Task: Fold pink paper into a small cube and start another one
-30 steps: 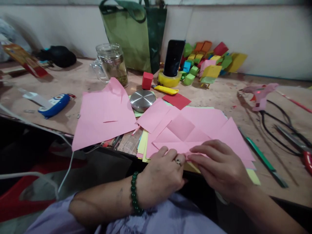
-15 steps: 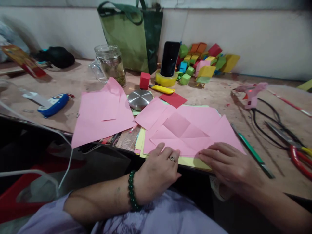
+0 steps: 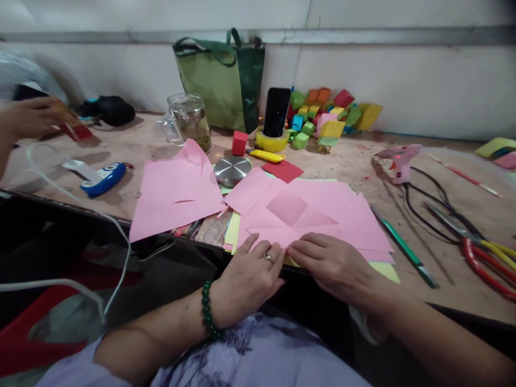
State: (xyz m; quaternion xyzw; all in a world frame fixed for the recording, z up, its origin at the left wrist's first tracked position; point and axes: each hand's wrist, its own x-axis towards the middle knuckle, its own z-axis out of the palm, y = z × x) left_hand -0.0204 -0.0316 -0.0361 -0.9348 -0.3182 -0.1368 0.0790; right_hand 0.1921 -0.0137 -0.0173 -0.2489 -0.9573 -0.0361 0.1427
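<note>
L hand (image 3: 248, 277) & R hand (image 3: 332, 260) side by side at table's near edge, fingers curled, tips on near border of creased pink sheet (image 3: 288, 207); sheet just beyond grip, atop other paper; thumbs mostly hidden, so can't tell if either's pinching; R of grip, green cutter (image 3: 405, 247), then scissors (image 3: 467, 255), w/ tabletop (image 3: 439, 247) showing btwn; L of grip, 2nd pink sheet (image 3: 177, 183) overhangs edge; well off L, another person's hand (image 3: 36, 115) cut off by frame, blurry.
</note>
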